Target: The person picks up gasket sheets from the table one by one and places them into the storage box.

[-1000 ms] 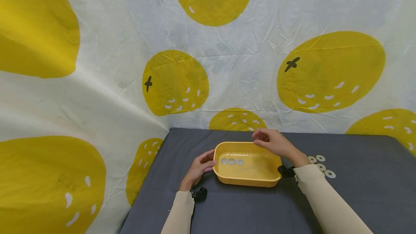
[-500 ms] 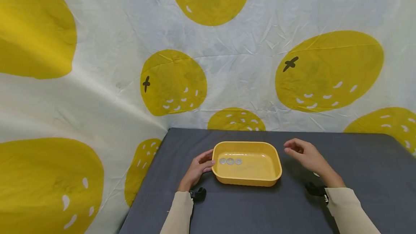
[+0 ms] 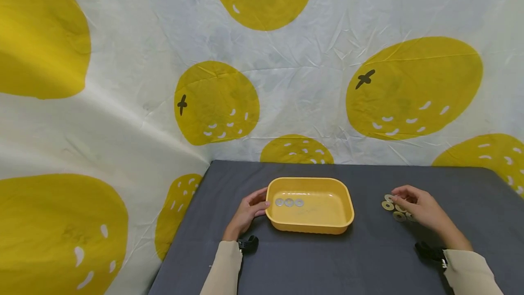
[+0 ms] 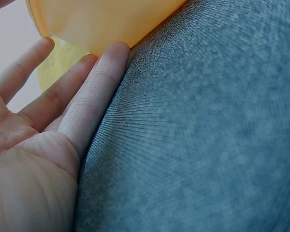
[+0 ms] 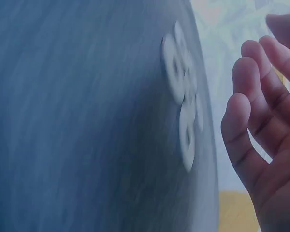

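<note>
A yellow rectangular tray (image 3: pixel 319 228) sits on the dark cloth, with three grey flat washers (image 3: pixel 289 202) in a row inside, near its left end. My left hand (image 3: pixel 246 213) lies at that end. Its thumb touches the rim, and straight fingers (image 4: pixel 82 99) rest against the outer wall. To the right of the tray is a loose group of several washers (image 3: pixel 387 205). My right hand (image 3: pixel 423 207) is over this group, with its fingers bent a little and partly covering it. In the right wrist view, a gap separates the fingers from the washers (image 5: pixel 186 137).
The dark grey cloth (image 3: pixel 282 267) covers the table. Behind and to the left hangs a white sheet (image 3: pixel 303 99) printed with yellow fruit. Bare cloth lies between the tray and the loose washers.
My right hand has moved from the tray's back right rim, rightward and down to the loose washers. The left hand stays at the tray, and the row inside looks the same.
</note>
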`<state>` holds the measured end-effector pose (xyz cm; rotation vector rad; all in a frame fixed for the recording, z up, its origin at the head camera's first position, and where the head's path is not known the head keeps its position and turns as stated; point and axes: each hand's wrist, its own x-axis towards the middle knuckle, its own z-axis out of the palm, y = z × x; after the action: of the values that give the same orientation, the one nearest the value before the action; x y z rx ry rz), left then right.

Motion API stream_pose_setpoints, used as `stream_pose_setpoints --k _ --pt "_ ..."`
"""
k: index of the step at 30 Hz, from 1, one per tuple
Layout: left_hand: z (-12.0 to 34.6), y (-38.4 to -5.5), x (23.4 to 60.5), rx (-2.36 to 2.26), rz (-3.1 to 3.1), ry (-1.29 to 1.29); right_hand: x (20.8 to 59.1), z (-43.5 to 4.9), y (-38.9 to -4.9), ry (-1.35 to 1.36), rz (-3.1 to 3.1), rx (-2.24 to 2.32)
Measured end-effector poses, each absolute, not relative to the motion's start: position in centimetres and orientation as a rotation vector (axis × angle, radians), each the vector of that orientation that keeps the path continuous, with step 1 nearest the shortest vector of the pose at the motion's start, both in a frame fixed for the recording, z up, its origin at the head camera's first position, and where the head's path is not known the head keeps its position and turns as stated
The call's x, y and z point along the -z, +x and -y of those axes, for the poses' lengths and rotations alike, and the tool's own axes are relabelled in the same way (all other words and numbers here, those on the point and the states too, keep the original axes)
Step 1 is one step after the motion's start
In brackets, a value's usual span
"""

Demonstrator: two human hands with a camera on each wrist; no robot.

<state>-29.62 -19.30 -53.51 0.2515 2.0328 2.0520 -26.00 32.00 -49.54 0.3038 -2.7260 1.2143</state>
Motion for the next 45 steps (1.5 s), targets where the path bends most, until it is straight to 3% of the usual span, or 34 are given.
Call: stream_pose_setpoints --k 15,45 --pt "19.4 -29.8 54.0 -2.053 -2.051 0.278 50.9 -36.4 -25.3 0.198 2.961 -0.987" --pt "19.2 -29.8 53.8 -2.045 -2.056 0.235 51.3 -36.2 -26.0 0.223 3.046 -0.800"
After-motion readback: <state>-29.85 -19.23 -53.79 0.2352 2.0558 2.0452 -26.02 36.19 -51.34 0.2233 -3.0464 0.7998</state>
